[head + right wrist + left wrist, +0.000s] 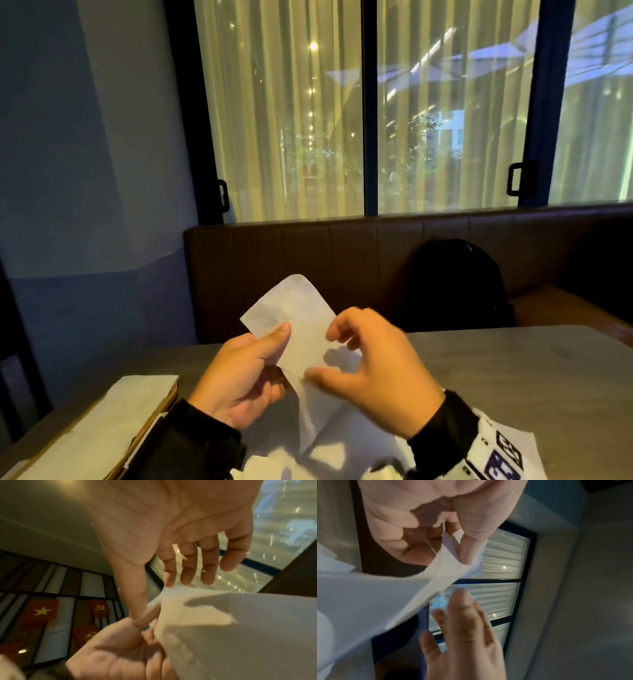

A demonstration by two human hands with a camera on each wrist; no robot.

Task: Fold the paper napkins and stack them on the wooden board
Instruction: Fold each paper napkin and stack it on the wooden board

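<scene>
A grey table (496,370) faces a brown booth seat (308,260) under curtained windows (284,113). Left hand (239,373) pinches a napkin (301,329); right hand (373,370) hovers with fingers spread.

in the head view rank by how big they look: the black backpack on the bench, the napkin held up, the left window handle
1. black backpack
2. napkin, though it sits nearer the camera, so this is unsure
3. window handle, clearly smallest
</scene>
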